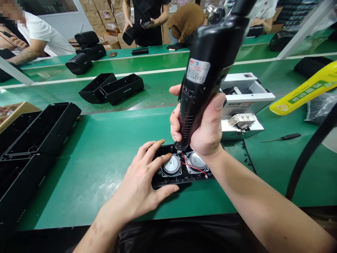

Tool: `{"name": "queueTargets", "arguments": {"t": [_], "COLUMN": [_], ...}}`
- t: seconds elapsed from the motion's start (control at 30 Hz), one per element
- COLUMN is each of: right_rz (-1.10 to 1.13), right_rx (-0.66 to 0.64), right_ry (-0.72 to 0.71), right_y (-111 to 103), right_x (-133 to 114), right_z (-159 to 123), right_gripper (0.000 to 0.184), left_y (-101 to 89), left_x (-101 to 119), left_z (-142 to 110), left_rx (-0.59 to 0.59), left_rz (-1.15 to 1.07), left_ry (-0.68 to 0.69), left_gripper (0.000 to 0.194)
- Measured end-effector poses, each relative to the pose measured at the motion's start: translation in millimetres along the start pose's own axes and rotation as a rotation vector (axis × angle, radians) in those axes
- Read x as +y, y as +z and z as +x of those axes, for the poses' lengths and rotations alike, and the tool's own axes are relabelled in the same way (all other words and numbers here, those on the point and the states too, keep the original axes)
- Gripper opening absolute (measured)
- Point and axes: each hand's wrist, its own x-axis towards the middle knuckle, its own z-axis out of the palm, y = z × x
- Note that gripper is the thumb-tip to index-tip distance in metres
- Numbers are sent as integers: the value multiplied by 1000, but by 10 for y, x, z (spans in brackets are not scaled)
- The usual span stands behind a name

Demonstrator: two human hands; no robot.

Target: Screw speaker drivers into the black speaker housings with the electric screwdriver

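My right hand (204,131) is wrapped round a black electric screwdriver (206,70), held upright with its tip down between two round silver speaker drivers. The drivers sit in a black speaker panel (181,177) lying flat on the green mat, with red wires (195,168) running across the right one. My left hand (143,182) lies spread on the panel's left end, fingers on the left driver (172,164) and the thumb along the panel's near edge.
Black speaker housings (34,133) are stacked at the left, and two more (113,88) lie on the belt beyond. A white screw feeder box (243,105) stands right of my hand, a small screwdriver (283,137) beside it, a yellow object (305,92) at right. Other people work at the far belt.
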Motion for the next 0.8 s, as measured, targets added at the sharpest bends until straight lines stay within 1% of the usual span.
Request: {"name": "queueTargets", "arguments": {"t": [0.13, 0.33, 0.53, 0.67, 0.8], "right_rz": [-36, -39, -36, -41, -48], "right_rx": [20, 6, 2, -11, 2], "right_ry": [10, 45, 78, 99, 103], "right_y": [13, 30, 38, 55, 54], "right_x": [16, 54, 77, 85, 134], "right_z": [-19, -53, -91, -115, -124], "right_gripper": [68, 71, 69, 69, 68], "left_y": [2, 23, 44, 30, 9], "left_x": [-11, -44, -64, -54, -43], "left_z": [-14, -21, -5, -3, 10], "left_rx": [5, 28, 51, 36, 23], "left_rz": [-5, -9, -29, -35, -45], "left_ry": [10, 20, 32, 8, 7], "left_gripper": [62, 58, 56, 55, 57]}}
